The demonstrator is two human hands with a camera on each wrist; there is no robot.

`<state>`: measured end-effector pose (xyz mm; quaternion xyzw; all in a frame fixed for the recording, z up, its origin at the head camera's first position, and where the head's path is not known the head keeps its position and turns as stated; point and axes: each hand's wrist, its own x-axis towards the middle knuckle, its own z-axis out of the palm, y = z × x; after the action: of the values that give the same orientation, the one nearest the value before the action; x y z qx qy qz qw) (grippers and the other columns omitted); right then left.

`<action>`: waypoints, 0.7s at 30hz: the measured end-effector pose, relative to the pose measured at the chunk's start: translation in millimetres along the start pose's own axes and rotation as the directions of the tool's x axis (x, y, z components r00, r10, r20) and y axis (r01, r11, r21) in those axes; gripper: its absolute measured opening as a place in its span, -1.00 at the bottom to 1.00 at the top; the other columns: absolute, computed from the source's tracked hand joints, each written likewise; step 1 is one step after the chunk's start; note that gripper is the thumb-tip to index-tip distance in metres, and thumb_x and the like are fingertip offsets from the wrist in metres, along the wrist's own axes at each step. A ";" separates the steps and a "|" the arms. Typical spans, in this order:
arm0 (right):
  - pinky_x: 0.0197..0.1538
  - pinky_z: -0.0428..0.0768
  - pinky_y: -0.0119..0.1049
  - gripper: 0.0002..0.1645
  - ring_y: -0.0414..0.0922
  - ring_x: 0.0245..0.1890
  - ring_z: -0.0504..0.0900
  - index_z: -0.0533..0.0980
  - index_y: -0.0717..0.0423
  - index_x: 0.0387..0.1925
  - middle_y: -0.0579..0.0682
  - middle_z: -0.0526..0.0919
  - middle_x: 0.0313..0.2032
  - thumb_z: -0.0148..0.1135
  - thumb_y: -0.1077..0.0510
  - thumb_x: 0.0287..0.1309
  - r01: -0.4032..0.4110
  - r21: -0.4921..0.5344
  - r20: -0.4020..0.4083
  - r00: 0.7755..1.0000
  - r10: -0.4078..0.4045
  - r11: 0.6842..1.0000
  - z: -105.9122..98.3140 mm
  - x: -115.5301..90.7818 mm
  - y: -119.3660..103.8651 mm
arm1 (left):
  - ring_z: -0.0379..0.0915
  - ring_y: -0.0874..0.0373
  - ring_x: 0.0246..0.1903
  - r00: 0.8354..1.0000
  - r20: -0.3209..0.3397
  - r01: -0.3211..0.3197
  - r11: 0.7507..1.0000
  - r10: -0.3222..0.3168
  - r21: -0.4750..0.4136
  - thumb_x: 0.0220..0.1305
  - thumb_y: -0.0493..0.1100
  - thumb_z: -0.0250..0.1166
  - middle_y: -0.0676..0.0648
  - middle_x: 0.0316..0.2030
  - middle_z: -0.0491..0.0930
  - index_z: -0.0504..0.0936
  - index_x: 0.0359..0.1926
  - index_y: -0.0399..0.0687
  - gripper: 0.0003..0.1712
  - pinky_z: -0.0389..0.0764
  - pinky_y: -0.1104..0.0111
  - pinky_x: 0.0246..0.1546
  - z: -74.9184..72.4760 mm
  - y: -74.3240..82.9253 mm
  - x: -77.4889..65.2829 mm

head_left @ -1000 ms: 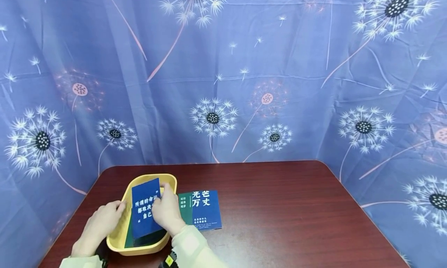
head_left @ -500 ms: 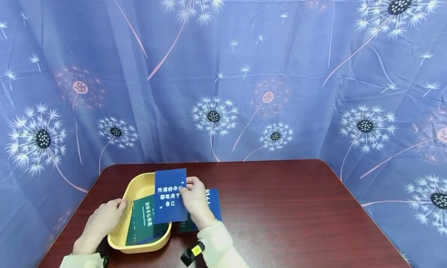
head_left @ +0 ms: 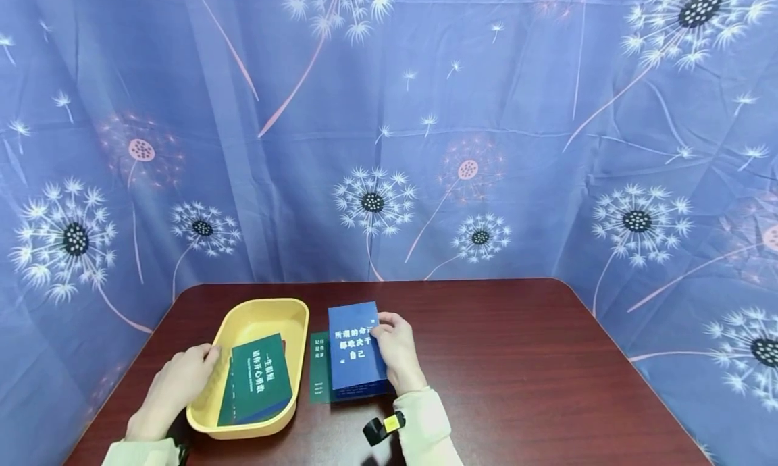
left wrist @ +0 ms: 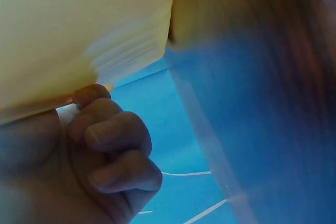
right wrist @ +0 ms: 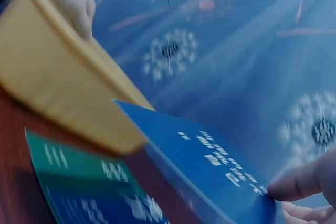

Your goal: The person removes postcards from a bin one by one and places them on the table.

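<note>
card (head_left: 354, 350), blue, is being pinched by the right hand (head_left: 398, 350) over other cards (head_left: 319, 368) on the table (head_left: 516, 365); the left hand (head_left: 181, 379) is gripping the yellow tub (head_left: 258, 317), a green card (head_left: 258, 378) lying inside

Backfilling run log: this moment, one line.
left grip: holds yellow bin rim | right grip: pinches blue card, over cards on table | bin: green card inside

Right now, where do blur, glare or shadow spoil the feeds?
Head view: mostly sharp, pale sheen on the table toward its near edge; left wrist: left hand in shadow, picture's right side smeared; right wrist: held blue card and yellow tray blurred.
</note>
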<state>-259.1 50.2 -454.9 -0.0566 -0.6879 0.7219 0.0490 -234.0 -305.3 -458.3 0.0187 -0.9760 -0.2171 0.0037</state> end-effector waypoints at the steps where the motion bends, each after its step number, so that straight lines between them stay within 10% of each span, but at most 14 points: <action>1: -0.39 0.48 -0.31 -0.66 -0.15 -0.48 0.54 0.48 0.39 -0.05 0.08 0.63 -0.41 0.11 0.46 0.08 -0.001 -0.010 -0.008 1.000 0.001 1.000 -4.6 1.9 3.6 | 0.56 -0.21 -0.26 1.000 0.001 0.001 1.000 -0.001 0.000 0.53 0.05 -0.16 -0.34 -0.21 0.60 0.56 0.07 -0.31 -0.44 0.47 -0.11 -0.36 -0.2 0.1 0.0; 21: -0.35 0.55 -0.22 -0.62 -0.08 -0.45 0.60 0.53 0.37 0.00 0.09 0.63 -0.36 0.16 0.46 0.09 -0.047 -0.272 -0.158 0.987 0.003 0.961 -26.5 13.2 37.4 | 0.54 -0.17 -0.29 1.000 0.004 -0.005 1.000 0.005 0.011 0.54 0.03 -0.18 -0.33 -0.24 0.59 0.53 0.09 -0.36 -0.43 0.47 -0.08 -0.37 -1.9 2.9 -1.5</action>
<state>-267.9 76.4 -493.7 -0.1278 -0.7748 0.6132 0.0852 -232.6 -303.4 -455.4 0.0159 -0.9771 -0.2120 0.0023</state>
